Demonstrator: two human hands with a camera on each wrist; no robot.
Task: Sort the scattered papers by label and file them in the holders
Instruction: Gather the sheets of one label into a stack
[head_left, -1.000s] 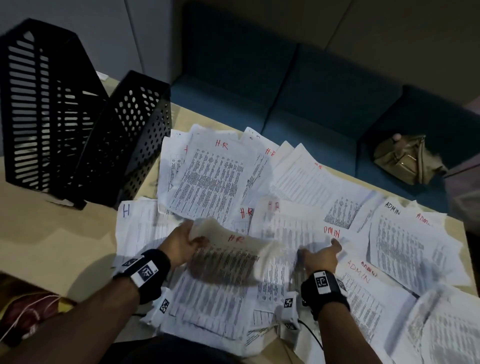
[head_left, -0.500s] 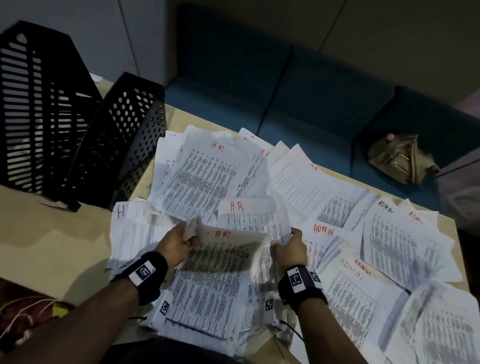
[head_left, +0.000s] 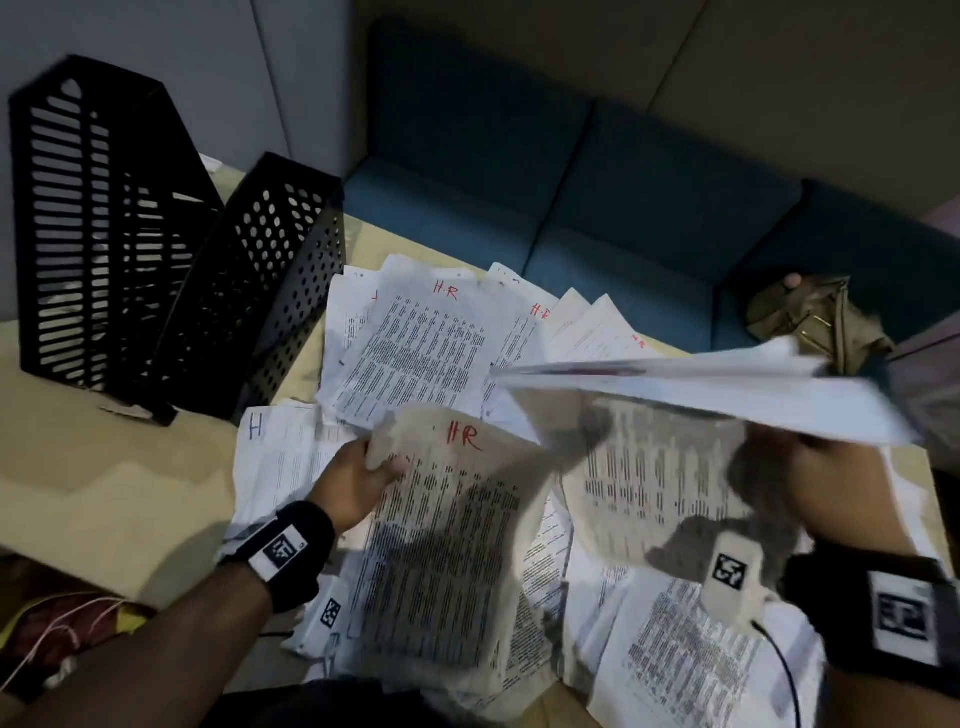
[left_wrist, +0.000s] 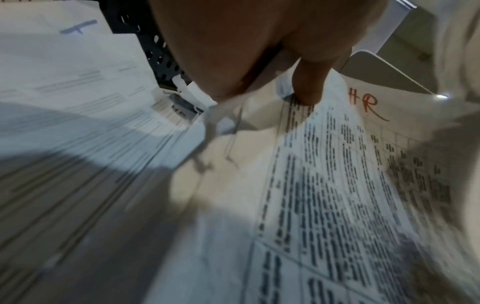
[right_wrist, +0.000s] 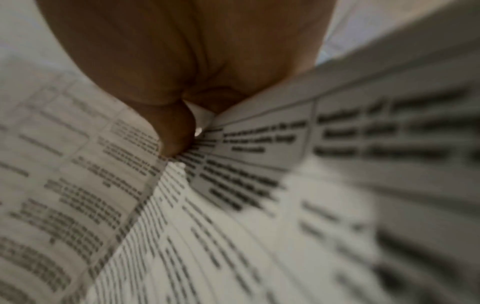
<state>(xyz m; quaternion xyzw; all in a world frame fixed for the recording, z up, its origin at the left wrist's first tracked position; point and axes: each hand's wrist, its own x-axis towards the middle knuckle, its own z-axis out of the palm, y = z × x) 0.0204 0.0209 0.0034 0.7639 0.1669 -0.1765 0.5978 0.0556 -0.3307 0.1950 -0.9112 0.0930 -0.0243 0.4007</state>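
Observation:
Printed sheets (head_left: 415, 343) marked HR in red lie scattered over the table. My left hand (head_left: 363, 475) grips the top left corner of an HR sheet (head_left: 457, 545) lifted off the pile; in the left wrist view the thumb of that hand (left_wrist: 259, 51) presses on the same HR sheet (left_wrist: 337, 185). My right hand (head_left: 836, 483) holds a blurred bundle of papers (head_left: 727, 395) raised above the table at the right. In the right wrist view, the right hand (right_wrist: 182, 61) pinches those papers (right_wrist: 259, 205) with its thumb. Two black holders, one slotted (head_left: 104, 234) and one perforated (head_left: 270, 291), stand at the far left.
A sheet marked with a blue H (head_left: 275, 441) lies left of my left hand. Bare tabletop (head_left: 104, 467) shows in front of the holders. A blue sofa (head_left: 571, 208) runs behind the table with a tan bag (head_left: 815, 322) on it.
My right hand has swung right and upward, lifting a bundle of sheets off the pile. My left hand keeps hold of the HR sheet.

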